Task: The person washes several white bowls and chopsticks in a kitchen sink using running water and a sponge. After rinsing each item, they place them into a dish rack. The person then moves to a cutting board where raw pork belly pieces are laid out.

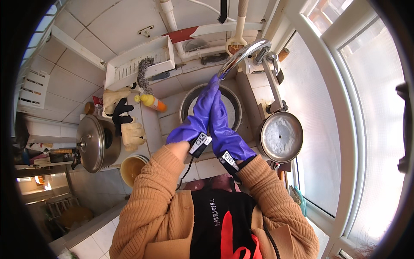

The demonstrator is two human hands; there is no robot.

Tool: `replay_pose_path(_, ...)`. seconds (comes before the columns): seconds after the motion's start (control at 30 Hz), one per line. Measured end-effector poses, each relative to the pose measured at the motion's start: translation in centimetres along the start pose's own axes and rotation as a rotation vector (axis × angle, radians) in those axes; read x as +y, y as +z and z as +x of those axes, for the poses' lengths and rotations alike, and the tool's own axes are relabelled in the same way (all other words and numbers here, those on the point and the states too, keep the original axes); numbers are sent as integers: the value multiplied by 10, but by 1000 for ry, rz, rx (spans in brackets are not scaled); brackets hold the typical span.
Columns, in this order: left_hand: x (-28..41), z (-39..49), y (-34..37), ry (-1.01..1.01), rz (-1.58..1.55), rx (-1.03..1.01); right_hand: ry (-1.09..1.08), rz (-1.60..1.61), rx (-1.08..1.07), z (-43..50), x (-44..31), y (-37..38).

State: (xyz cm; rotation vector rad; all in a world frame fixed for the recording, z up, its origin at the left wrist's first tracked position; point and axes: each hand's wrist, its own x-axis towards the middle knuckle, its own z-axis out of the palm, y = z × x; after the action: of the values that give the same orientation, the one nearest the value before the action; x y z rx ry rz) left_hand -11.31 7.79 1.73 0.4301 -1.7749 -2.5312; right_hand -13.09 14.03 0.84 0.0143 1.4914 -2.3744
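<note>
Purple rubber gloves cover both of my hands. My left hand [208,92] reaches up to the mouth of the chrome faucet [245,53]. Pressed against its side, a little lower, is my right hand [219,105]. The fingers are bunched together, and I cannot make out whether anything is between them. Under the gloves a round metal basin [238,102] with a dark inner wall sits in the tiled sink [168,121]. The gloves hide the middle of the basin. Each wrist carries a small strapped device with printed markers.
Left of the sink are a yellow-and-orange squeeze bottle [153,102], a steel pressure cooker [97,142], cloth gloves [132,134] and a tan bucket [132,170]. A white rack [139,64] holds steel wool [144,74]. A metal pan [280,137] stands at the right by the window.
</note>
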Motion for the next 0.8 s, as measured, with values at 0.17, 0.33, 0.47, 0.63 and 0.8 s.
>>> replay_pose_path(0.17,13,-3,1,119,-274,-185,-185,-97,8,11,-6,0)
replay_pose_path(0.33,21,-9,-1,215,159,-146,16,76,-40,-1,-9,1)
replay_pose_path(0.47,19,-10,-7,0,50,-79,23,74,-64,-10,-10,4)
replay_pose_path(0.63,11,-13,-10,146,143,-99,80,145,-58,-12,-11,4)
replay_pose_path(0.8,5,5,-27,105,273,-112,-7,-69,-66,-14,-4,7)
